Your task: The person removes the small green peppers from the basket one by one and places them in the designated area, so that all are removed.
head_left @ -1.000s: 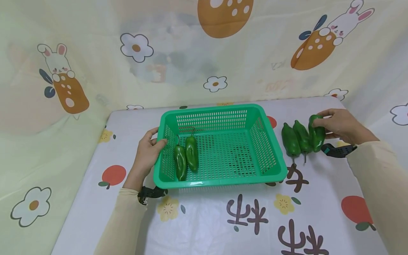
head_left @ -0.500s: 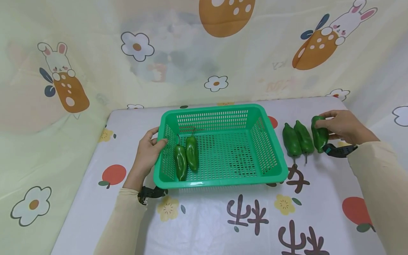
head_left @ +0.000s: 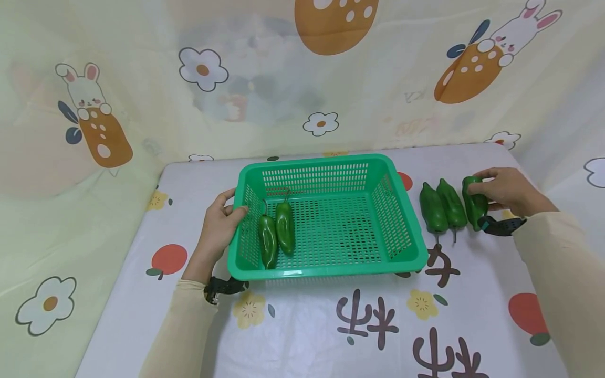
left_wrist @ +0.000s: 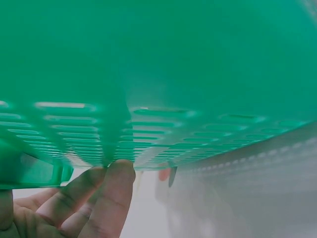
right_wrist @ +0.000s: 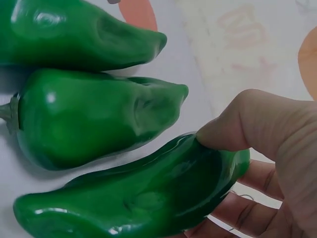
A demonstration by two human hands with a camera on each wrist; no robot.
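A green plastic basket [head_left: 326,270] stands mid-table, and my left hand [head_left: 218,223] grips its left rim, thumb on the inner side and fingers outside. Two slim green peppers [head_left: 268,241] lie in the basket's left end. To the right of the basket, my right hand [head_left: 510,191] pinches a green pepper [right_wrist: 143,198] between thumb and fingers near one end. That pepper is close beside two other green peppers [right_wrist: 99,116] lying side by side with stems toward the person. In the left wrist view the fingers [left_wrist: 111,203] touch the slotted basket wall [left_wrist: 163,64].
A white patterned cloth [head_left: 302,336] covers the table. Printed plastic sheeting [head_left: 264,105] hangs as walls behind and at both sides. A dark wrist device [head_left: 502,226] sits by the right hand, another [head_left: 227,286] by the left.
My right hand has moved the held pepper slightly right and then toward the person, widening the gap from its neighbour. The left hand and the basket stay in place.
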